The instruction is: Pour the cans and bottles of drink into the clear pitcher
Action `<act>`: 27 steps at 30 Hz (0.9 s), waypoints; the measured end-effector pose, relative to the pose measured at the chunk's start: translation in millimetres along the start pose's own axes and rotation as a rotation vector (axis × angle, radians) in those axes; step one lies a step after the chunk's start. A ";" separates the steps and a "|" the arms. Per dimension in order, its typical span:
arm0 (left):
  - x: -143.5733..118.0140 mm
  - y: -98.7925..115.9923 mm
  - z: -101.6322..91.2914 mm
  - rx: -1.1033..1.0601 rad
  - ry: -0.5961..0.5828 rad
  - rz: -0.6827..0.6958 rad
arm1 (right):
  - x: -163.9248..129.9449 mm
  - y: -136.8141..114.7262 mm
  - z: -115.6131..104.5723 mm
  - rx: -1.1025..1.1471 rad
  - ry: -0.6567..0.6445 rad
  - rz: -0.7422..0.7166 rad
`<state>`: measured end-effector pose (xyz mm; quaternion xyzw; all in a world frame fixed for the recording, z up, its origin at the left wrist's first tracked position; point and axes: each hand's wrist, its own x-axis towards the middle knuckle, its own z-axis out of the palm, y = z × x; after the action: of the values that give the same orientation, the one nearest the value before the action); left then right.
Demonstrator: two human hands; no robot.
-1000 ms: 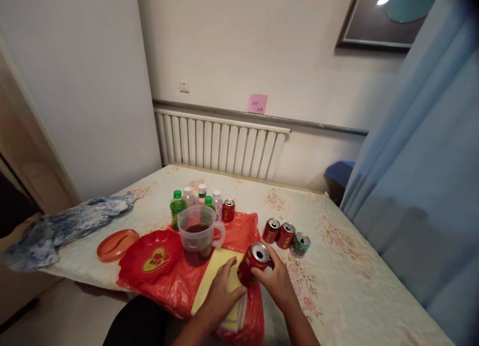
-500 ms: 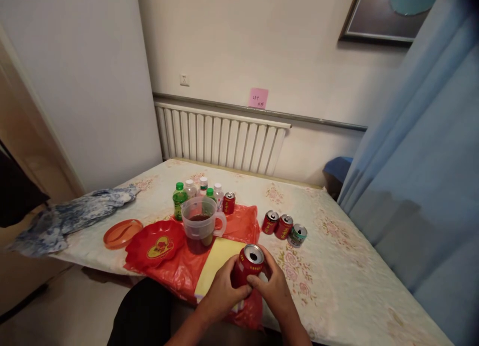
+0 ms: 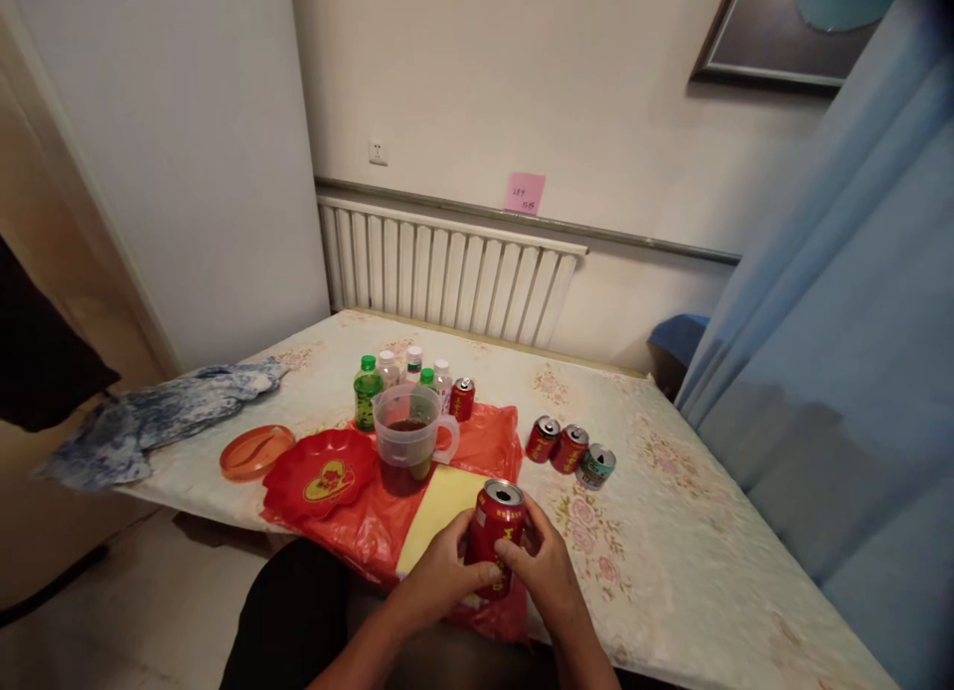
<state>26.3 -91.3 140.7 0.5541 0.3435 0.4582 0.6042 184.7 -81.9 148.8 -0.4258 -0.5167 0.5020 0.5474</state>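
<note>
Between both hands, a red soda can (image 3: 495, 531) stands upright near the table's front edge, its top opening dark. My left hand (image 3: 444, 569) is wrapped round its left side, while my right hand (image 3: 547, 569) grips the right side with the thumb across the front. Beneath and behind the can lie a yellow paper pad (image 3: 447, 501) and a red plastic bag (image 3: 492, 433). A clear measuring jug (image 3: 395, 441) of dark liquid sits behind the pad to the left. Whether the can's base touches the surface is hard to see.
A red scalloped plate (image 3: 298, 471) and an orange lid (image 3: 257, 451) lie left of the jug. Behind it stand several bottles (image 3: 367, 397) and a red can (image 3: 462, 400). Two red cans (image 3: 570, 451) and a green can (image 3: 596, 468) are to the right. Crumpled cloth (image 3: 194, 412) lies far left.
The can in my hands has turned and tilted, so more of its front with yellow lettering shows. My view has shifted slightly; the other things stay where they were.
</note>
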 end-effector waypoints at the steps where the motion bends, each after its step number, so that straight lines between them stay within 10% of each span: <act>1: -0.2 -0.5 -1.5 -0.045 -0.034 -0.002 | 0.0 0.2 -0.3 0.009 0.003 -0.001; 13: -5.8 8.4 0.0 0.150 0.142 0.018 | -2.6 -1.2 2.8 0.072 -0.080 -0.010; 27: -7.3 3.9 -3.7 0.123 0.071 0.027 | -4.9 0.0 0.4 0.080 -0.120 0.041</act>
<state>19.7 -97.0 143.3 0.5784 0.3847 0.4637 0.5500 184.5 -86.7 148.2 -0.3832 -0.5192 0.5579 0.5217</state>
